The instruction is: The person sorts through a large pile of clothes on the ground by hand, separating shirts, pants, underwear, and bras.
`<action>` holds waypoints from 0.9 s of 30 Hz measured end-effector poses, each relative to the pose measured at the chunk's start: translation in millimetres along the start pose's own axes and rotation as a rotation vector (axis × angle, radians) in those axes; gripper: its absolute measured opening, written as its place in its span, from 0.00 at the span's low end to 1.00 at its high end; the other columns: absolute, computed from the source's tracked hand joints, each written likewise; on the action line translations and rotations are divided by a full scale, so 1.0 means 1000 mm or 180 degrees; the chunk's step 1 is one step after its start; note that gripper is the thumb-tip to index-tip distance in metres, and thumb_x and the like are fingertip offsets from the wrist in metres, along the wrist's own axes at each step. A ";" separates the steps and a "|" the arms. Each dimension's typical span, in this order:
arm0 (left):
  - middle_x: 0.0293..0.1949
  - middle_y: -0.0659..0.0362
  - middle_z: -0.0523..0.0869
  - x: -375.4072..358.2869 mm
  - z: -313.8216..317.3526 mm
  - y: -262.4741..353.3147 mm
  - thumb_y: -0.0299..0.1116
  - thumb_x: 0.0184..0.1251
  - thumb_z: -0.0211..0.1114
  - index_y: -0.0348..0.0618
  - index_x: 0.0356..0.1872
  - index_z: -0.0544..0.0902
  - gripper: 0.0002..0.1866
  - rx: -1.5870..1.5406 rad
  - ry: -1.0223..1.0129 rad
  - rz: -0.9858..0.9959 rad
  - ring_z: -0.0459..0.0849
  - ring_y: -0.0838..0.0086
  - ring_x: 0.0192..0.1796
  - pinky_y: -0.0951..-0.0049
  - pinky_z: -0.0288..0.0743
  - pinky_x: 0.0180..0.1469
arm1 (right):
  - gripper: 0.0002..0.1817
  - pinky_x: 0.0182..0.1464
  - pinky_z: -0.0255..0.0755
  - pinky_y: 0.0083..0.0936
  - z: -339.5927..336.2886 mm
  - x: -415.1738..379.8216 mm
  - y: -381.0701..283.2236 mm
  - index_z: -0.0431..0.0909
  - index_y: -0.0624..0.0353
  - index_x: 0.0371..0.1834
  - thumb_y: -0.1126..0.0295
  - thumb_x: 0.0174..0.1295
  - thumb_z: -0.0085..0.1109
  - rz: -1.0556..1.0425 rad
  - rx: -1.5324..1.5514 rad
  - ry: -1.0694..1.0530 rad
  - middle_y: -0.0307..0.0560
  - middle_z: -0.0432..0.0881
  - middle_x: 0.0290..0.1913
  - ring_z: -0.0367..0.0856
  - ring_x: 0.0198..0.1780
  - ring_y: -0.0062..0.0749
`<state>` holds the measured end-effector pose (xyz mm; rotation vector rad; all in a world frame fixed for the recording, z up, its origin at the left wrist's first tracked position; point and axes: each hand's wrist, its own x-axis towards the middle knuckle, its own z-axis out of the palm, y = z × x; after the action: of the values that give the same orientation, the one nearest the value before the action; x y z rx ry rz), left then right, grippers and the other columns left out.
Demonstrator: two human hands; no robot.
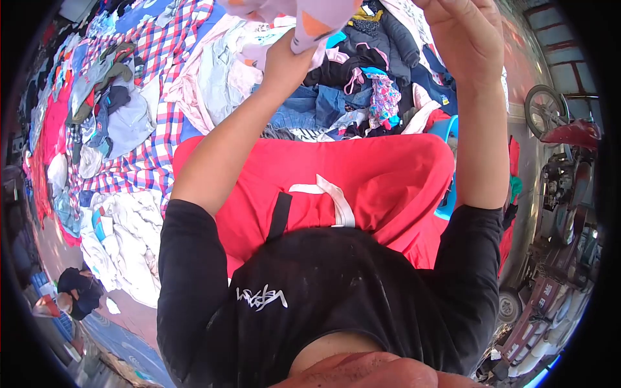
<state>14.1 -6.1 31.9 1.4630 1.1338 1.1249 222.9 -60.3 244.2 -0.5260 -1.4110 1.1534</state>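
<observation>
Outdoors, heaped clothes (336, 97) cover a checked sheet (155, 149).

I log: outdoor daylight; heaped clothing (362, 97) far centre; checked cloth (152, 155) left; red sheet (381, 174) near; parked motorbike (566, 139) right on bare pavement (533, 174).

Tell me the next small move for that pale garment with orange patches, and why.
Probably pull the hands apart to spread it. Both the left hand and right hand hold the pale garment raised over the red cloth, and it hangs bunched.
</observation>
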 end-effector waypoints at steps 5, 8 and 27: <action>0.39 0.55 0.89 -0.021 0.008 0.010 0.41 0.71 0.67 0.32 0.52 0.84 0.20 -0.0599 -0.0455 -0.0015 0.89 0.75 0.37 0.77 0.82 0.34 | 0.40 0.53 0.80 0.30 -0.028 -0.054 0.078 0.65 0.64 0.75 0.70 0.60 0.72 0.1156 -0.1696 0.0055 0.50 0.85 0.51 0.84 0.50 0.32; 0.39 0.58 0.87 -0.035 0.008 0.024 0.40 0.72 0.68 0.35 0.51 0.83 0.17 -0.0667 -0.0810 -0.0487 0.87 0.75 0.36 0.75 0.82 0.34 | 0.57 0.51 0.79 0.28 -0.030 -0.103 0.143 0.52 0.65 0.80 0.68 0.48 0.80 0.1361 -0.2038 0.0005 0.55 0.85 0.53 0.87 0.47 0.33; 0.64 0.38 0.77 -0.140 0.034 -0.092 0.63 0.59 0.69 0.39 0.78 0.55 0.54 0.3281 -0.3692 -0.1090 0.81 0.44 0.62 0.51 0.77 0.61 | 0.14 0.41 0.80 0.27 -0.330 -0.354 -0.173 0.83 0.65 0.52 0.69 0.70 0.57 0.1309 -0.4352 0.4113 0.51 0.88 0.47 0.88 0.42 0.30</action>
<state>14.9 -135.4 -79.1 2.0661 0.9880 -0.7086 658.7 -321.2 166.4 -2.0948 -0.6747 -0.2274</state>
